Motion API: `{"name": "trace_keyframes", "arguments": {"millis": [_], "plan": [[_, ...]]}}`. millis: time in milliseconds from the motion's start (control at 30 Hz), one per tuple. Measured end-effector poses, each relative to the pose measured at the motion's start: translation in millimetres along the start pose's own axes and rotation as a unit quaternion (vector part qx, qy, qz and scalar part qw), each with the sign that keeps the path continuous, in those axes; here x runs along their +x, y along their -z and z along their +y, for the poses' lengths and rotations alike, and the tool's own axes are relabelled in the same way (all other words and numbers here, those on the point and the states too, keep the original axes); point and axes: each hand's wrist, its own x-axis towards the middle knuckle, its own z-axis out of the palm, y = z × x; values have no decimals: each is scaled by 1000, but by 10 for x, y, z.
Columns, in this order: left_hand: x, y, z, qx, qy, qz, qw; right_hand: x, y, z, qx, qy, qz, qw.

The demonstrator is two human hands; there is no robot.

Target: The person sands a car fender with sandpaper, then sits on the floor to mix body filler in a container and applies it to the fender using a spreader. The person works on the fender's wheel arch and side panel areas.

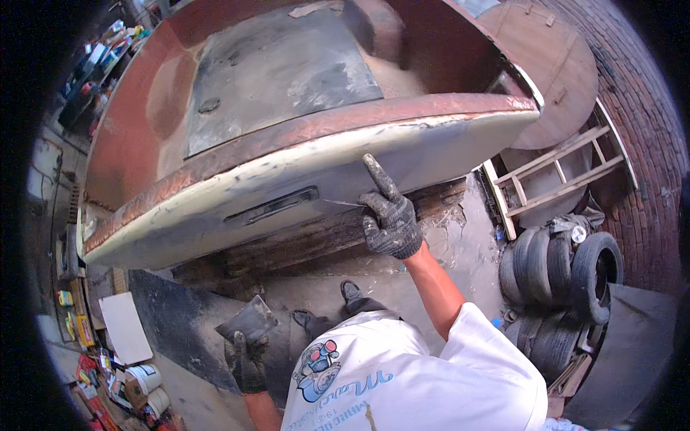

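Note:
My gloved right hand (pixel 390 219) is raised at the long cream-painted panel (pixel 438 147), its index finger extended to the patchy grey surface just below the red, rusty top edge (pixel 302 135). Its other fingers are curled on a thin metal scraper blade (pixel 338 203), beside a dark recessed slot (pixel 271 203) in the panel. My gloved left hand (pixel 248 352), low at my left side, grips a square metal spreader plate (pixel 246 317) with grey smears on it. The panel forms the near wall of a large open red metal body (pixel 136 144) with a grey sheet (pixel 280 79) inside.
A timber beam (pixel 442 201) lies under the panel. At the right are stacked tyres (pixel 596 280), a wooden ladder (pixel 553 190), round discs (pixel 546 65) and a brick wall (pixel 647 144). At the left are buckets (pixel 144 381), a white board (pixel 126 327) and cluttered tools.

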Motion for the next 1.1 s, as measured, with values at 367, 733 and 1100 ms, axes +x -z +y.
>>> {"name": "trace_keyframes", "arguments": {"millis": [367,733,1100], "plan": [[-30,-253,-81,53,53,3,997,-150,1141,974,14,-134,246,960],[-97,-561,-204,119,1,-11,993,3,1320,1363,-58,-21,244,968],[-295,-790,-155,129,21,-21,991,-43,1341,1341,-23,-66,233,970]]}}
